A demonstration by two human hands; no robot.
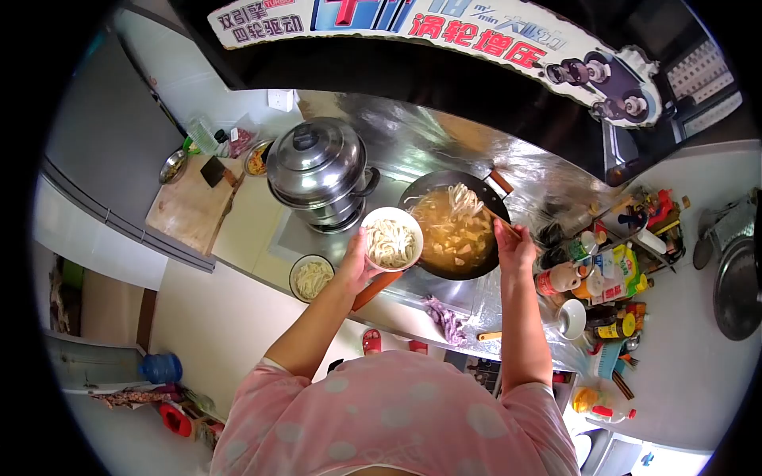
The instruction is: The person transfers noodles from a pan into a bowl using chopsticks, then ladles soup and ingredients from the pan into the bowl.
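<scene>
My left hand [359, 258] grips a white bowl [418, 236] by its side, and pale noodles [390, 242] fill it. The bowl is held above the near left edge of a dark wok [423, 182]. In the wok lies brownish broth with pale chunks [462, 247]. My right hand [514, 247], over the wok's right side, is closed around wooden chopsticks [500, 220]. At their far end a bunch of noodles [463, 201] hangs over the broth. The wok's wooden handle [373, 291] points toward me, below my left hand.
A lidded steel steamer pot [317, 163] stands left of the wok. Another bowl of noodles [312, 278] sits near the counter's front edge. Farther left is a cutting board [193, 210]. Bottles [556, 279] and a white bowl [571, 319] crowd the right. A purple cloth [446, 320] lies in front.
</scene>
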